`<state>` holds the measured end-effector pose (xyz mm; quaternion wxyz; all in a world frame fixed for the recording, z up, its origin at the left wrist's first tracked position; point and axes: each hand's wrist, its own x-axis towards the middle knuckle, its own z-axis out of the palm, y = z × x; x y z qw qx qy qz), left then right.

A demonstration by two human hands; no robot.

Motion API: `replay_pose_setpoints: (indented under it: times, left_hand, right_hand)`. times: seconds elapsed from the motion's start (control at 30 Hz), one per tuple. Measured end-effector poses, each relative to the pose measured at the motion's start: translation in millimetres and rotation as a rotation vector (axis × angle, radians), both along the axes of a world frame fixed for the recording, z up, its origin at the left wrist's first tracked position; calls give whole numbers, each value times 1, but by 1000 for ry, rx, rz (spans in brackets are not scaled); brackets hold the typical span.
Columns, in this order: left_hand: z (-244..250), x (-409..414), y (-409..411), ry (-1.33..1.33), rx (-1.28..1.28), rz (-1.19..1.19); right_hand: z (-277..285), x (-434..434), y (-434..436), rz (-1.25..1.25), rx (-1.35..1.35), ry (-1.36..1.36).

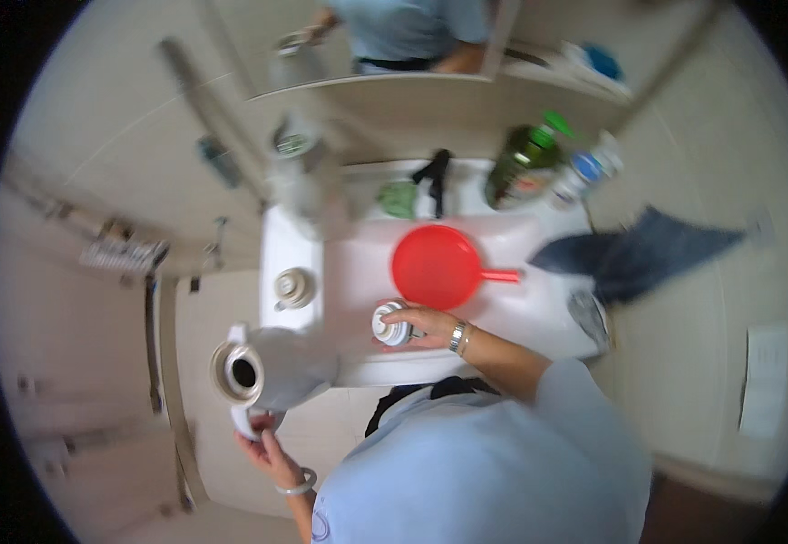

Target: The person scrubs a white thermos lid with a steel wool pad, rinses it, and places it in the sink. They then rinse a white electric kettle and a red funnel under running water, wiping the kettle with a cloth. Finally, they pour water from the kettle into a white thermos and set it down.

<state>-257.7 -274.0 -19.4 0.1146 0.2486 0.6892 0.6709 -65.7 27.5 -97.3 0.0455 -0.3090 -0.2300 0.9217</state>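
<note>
My left hand [268, 449] grips the handle of a white vacuum jug [292, 367] at the sink's front left corner. The jug's mouth is uncovered and its inside looks dark. In my right hand [431, 326] is a white jug stopper [390, 325], held over the basin. A red plastic dipper [436, 267] lies in the white washbasin [360, 292], its short handle pointing right. On the left ledge sits another cream-white stopper [293, 287]. Behind it stands a second pale jug [302, 183], blurred.
Along the back ledge are a green cloth [398, 199], a black tap [437, 180], a green pump bottle [520, 170] and a white bottle [574, 180]. A dark grey towel [639, 255] hangs at the right. The mirror [394, 41] is above the basin.
</note>
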Motion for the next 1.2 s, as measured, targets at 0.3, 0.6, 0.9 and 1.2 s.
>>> replay_pose_setpoints:
  times: [0.3, 0.6, 0.9, 1.2]
  left_hand:
    - [2, -28, 9, -70, 47, -249]
    - [-3, -25, 15, -63, 101, -127]
    - [-2, -32, 14, -42, 72, -132]
    - [-7, -28, 15, 5, 100, -85]
  right_hand:
    - [24, 186, -32, -640, 220, -266]
    - [30, 323, -62, -883, 525, -754]
    - [-34, 388, -39, -783, 1151, -1040]
    - [16, 352, -54, -593, 1583, -1504]
